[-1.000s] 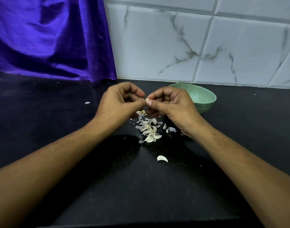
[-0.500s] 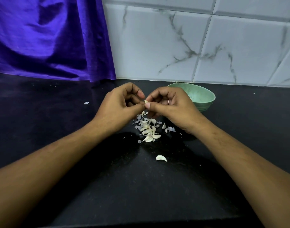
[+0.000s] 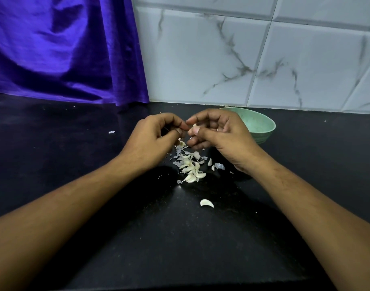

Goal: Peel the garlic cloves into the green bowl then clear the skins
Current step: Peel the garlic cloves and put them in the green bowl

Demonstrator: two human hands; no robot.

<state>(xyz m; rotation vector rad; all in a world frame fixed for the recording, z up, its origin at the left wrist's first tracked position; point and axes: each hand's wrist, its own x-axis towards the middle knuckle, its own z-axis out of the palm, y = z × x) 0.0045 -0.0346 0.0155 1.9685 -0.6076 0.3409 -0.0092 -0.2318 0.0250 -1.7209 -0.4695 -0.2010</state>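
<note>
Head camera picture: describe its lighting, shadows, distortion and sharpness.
Head view: dim light, and the black counter swallows detail. Head view: a darker shadow lies beside the garlic skins. Head view: the wide lens bows the joints of the wall tiles. Head view: the purple cloth shows sheen; the garlic clove in the right hand is partly hidden.

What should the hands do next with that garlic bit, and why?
Probably the left hand pulls skin off the garlic clove the right hand pinches: its fingertips are right at the clove, above the garlic pile, not over the green bowl.
</note>
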